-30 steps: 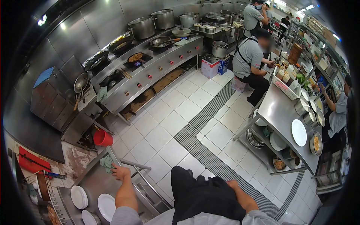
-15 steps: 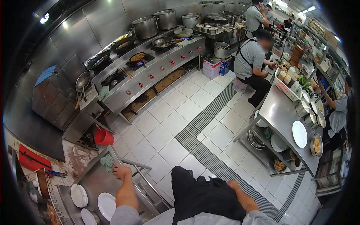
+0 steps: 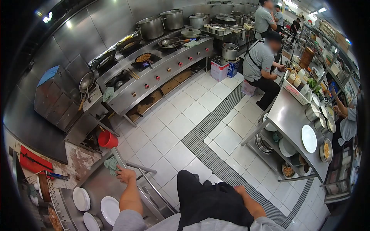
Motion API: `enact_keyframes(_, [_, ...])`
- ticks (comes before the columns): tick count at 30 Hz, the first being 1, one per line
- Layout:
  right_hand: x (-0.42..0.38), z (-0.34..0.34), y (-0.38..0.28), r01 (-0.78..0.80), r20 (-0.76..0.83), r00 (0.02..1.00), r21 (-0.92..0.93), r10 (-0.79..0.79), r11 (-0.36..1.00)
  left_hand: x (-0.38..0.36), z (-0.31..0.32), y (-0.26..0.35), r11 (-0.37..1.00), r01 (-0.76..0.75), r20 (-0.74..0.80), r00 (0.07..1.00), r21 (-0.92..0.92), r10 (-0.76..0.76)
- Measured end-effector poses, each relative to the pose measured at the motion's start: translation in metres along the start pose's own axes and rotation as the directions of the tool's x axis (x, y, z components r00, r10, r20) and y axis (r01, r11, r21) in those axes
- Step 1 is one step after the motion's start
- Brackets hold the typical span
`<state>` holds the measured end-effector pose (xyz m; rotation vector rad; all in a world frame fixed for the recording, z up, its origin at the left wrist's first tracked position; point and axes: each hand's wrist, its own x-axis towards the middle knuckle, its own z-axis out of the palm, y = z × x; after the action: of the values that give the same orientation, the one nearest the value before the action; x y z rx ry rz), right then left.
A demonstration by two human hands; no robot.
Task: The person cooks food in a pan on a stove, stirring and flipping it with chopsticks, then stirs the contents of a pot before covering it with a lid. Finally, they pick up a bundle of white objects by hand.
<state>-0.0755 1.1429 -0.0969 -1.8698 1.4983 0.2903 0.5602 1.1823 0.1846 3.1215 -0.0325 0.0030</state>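
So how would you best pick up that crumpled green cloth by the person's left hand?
Pinch the crumpled green cloth at its raised folds from above. It lies bunched on the steel counter by the edge, just beyond the left hand, with nothing on top of it.

Around the left hand (image 3: 125, 175), the steel table (image 3: 96, 184) lies bare toward the person. A green cloth (image 3: 111, 164) crowds it just beyond the fingers, white plates (image 3: 110, 210) block the near end, and a railing (image 3: 144, 181) borders its floor side.
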Motion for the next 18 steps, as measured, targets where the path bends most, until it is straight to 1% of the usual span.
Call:
enact_keyframes(1, [-0.002,-0.002,-0.001,0.000,0.000,1.000,0.000,0.000,1.000,0.002,0.002,0.000,1.000,0.008,-0.011,1.000,-0.011,-0.008])
enact_keyframes(3, [-0.005,-0.005,-0.005,-0.045,-0.015,0.999,0.092,0.047,0.995,0.004,0.005,0.000,1.000,0.016,-0.023,1.000,-0.022,-0.016])
enact_keyframes(6, [0.009,0.015,0.015,-0.026,-0.026,0.999,0.043,0.028,0.999,-0.005,-0.007,0.002,1.000,0.003,-0.002,1.000,-0.007,-0.003])
enact_keyframes(8, [0.001,0.002,0.002,-0.053,-0.019,0.998,0.043,0.054,0.998,-0.006,-0.011,0.003,1.000,0.002,0.018,1.000,-0.020,-0.002])
enact_keyframes(10, [-0.011,-0.017,-0.015,-0.080,-0.009,0.997,0.043,0.081,0.996,0.000,0.000,0.001,1.000,0.004,0.000,1.000,-0.030,-0.004])
enact_keyframes(12, [-0.020,-0.032,-0.028,0.069,0.035,0.997,-0.145,-0.064,0.987,0.002,0.002,0.000,0.999,0.006,-0.018,1.000,-0.039,-0.007])
enact_keyframes(14, [-0.023,-0.037,-0.031,0.086,0.029,0.996,-0.151,-0.083,0.985,-0.002,-0.004,0.001,0.999,0.014,0.019,1.000,-0.043,-0.013])
enact_keyframes(16, [-0.026,-0.042,-0.034,0.103,0.025,0.995,-0.159,-0.101,0.982,-0.008,-0.011,0.002,0.999,0.013,0.020,1.000,-0.039,-0.012])
enact_keyframes(18, [-0.027,-0.047,-0.040,0.136,0.073,0.990,-0.213,-0.123,0.968,-0.008,-0.012,0.003,0.999,0.011,0.020,1.000,-0.035,-0.011])
